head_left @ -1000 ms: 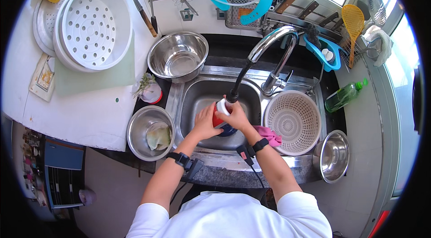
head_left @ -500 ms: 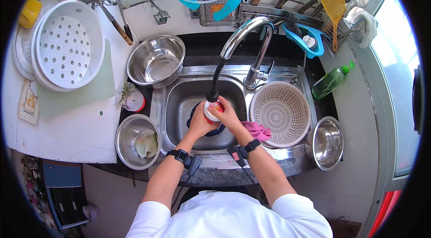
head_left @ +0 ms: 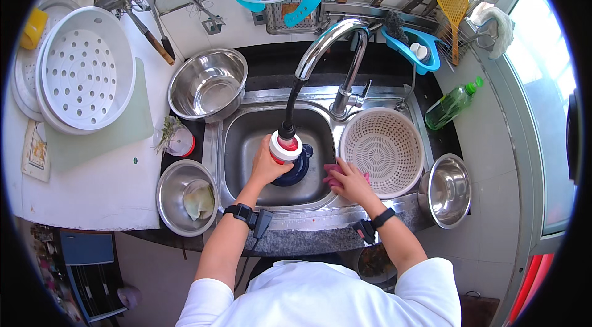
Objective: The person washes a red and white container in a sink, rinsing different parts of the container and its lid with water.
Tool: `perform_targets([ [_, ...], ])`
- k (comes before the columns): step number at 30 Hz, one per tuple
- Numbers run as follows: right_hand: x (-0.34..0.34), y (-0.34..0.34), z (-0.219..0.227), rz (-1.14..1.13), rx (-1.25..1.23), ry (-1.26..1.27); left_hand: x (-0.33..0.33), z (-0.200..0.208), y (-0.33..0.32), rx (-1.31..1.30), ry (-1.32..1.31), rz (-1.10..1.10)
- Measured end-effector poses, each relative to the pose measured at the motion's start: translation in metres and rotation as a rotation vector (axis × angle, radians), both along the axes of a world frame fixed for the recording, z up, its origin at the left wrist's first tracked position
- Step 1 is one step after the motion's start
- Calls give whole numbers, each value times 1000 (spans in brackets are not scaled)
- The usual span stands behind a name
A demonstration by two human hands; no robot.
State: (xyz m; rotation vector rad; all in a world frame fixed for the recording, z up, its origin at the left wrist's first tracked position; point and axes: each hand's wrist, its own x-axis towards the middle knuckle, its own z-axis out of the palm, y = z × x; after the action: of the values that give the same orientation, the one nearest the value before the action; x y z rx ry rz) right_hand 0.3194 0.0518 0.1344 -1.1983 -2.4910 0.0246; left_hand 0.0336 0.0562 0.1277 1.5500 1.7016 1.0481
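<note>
Left hand holds red-and-white container beneath faucet hose. Right hand touches pink cloth beside colander; grip closure cannot be told.

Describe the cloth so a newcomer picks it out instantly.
Start at the steel sink, then the pale perforated basket on its right. At the basket's left edge, partly under the right hand, is the cloth: pink, unlike the pale basket.
</note>
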Motion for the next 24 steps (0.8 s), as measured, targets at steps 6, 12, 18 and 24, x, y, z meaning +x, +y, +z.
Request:
perform_targets([
  [6, -1, 11, 17, -81, -96, 252, -3, 5, -2, -33, 17, -47],
  [12, -37, 38, 60, -149, 129, 182, 0, -1, -1, -18, -18, -80],
  [18, -28, 65, 40, -154, 112, -51, -3, 5, -1, -7, -14, -65],
  [24, -24, 51, 40, 13, 117, -221, 1, 6, 1, -20, -3, -60],
])
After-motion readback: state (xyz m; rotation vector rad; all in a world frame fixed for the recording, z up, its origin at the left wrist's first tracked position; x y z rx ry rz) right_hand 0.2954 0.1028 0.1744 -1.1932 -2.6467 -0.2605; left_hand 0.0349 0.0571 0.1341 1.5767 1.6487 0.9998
